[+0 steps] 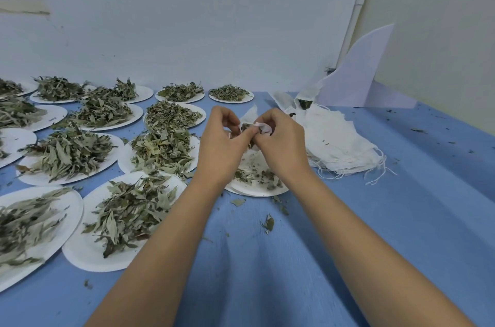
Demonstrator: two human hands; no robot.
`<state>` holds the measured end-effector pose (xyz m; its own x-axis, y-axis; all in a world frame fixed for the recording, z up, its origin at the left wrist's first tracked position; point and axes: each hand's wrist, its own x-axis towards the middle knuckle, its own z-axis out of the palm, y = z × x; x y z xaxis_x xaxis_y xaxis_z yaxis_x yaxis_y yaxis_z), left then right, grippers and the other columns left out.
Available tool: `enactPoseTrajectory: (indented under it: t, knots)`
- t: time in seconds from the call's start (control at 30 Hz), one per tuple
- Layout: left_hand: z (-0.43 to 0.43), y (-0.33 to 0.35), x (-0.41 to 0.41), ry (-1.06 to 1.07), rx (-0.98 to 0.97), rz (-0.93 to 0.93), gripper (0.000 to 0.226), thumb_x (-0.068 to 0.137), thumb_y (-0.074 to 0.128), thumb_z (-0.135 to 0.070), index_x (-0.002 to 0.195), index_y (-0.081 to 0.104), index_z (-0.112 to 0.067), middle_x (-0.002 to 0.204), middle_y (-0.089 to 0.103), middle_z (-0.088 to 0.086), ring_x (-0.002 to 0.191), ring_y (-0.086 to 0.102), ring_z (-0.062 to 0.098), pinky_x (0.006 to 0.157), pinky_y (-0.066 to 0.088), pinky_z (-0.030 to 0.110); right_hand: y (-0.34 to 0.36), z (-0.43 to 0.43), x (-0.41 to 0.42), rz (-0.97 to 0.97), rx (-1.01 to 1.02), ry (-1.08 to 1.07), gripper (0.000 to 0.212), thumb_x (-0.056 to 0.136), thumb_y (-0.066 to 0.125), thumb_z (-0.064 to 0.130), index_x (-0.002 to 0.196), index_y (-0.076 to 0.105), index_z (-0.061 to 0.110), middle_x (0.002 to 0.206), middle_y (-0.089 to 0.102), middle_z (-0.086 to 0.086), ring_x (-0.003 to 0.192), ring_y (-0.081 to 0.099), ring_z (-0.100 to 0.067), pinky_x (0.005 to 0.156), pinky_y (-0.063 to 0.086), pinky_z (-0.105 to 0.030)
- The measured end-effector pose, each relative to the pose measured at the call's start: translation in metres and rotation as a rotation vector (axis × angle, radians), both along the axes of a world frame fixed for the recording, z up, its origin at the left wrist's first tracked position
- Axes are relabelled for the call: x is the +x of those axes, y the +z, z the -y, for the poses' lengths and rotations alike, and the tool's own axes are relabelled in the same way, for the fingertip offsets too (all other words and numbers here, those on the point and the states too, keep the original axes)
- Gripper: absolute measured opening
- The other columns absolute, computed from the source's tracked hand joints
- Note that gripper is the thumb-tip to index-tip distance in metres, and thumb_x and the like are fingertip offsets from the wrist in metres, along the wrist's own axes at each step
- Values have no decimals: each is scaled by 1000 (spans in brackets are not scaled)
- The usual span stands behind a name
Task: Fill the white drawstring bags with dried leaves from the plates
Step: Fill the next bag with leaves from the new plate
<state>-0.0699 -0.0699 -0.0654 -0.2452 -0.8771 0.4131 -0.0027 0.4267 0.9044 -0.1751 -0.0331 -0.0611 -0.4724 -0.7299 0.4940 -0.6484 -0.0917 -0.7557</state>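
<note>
Left hand (223,144): bare forearm extended forward, fingers curled, pinching bag (265,128). Right hand (281,143): bare forearm extended, fingers curled, pinching same bag; fingertips meet.

Bare left forearm (166,241) and right forearm (361,241), left hand (221,147) and right hand (281,144) uncovered, fingers (227,113) slender

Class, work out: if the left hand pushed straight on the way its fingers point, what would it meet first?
The white drawstring bag at its fingertips; just beyond, probably the right hand.
</note>
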Motion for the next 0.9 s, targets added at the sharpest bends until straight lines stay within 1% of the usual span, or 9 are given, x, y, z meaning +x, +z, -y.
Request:
enactPoseTrajectory:
  t: [0.13,0.2,0.27,0.43,0.5,0.57,0.7,0.8,0.9]
  knots:
    - [7,-1,5,56,73,10,35,80,75,-24,102,48,-26,96,53,-5,78,59,11,69,50,25,3,-1,5,-27,-1,144,18,77,64,4,90,62,16,94,61,1,83,58,-11,70,49,-19]
    - [11,-1,9,79,92,53,41,80,75,-25,114,52,-25,114,54,0,96,61,18,84,53,35,5,-3,5,30,16,221,26,78,64,2,92,64,24,100,61,4,85,58,-2,72,50,-15]
    - [13,-1,12,105,70,81,33,81,74,-24,111,60,-25,118,58,1,101,62,20,90,52,40,7,-5,5,86,28,272,36,79,60,-2,90,64,33,101,62,10,85,56,5,73,49,-11]
    - [11,2,10,252,39,80,16,79,74,-20,90,62,-20,96,65,0,88,62,18,76,52,31,10,-8,9,157,22,333,43,75,56,-10,94,70,26,104,66,6,86,62,-17,83,54,-29]
    - [14,1,10,331,28,127,18,78,71,-17,91,59,-18,99,62,2,86,57,14,65,41,14,11,-9,10,184,22,403,46,72,54,-12,94,70,24,99,66,5,78,59,-16,81,55,-31]
    - [16,1,11,362,39,144,20,77,70,-13,93,58,-17,101,60,3,84,53,12,57,36,11,11,-9,10,189,31,428,46,72,54,-12,91,70,27,93,64,5,74,56,-14,79,54,-30]
    - [11,2,9,229,57,101,20,78,73,-17,94,60,-20,94,61,-7,90,61,14,67,45,13,4,-4,8,148,8,229,21,79,63,4,90,69,21,93,63,-5,78,57,-17,68,47,-15]
    - [9,5,9,65,165,27,26,78,75,-17,101,64,-22,101,66,-8,95,65,15,84,54,29,1,-1,2,197,0,141,12,81,65,9,88,65,18,82,61,-2,71,56,-10,60,44,-14]
    - [11,5,10,42,195,15,28,80,74,-13,106,68,-20,100,66,-10,93,64,6,80,52,21,0,-1,-1,228,-1,124,10,80,69,14,81,64,22,70,58,7,62,55,-4,57,45,-16]
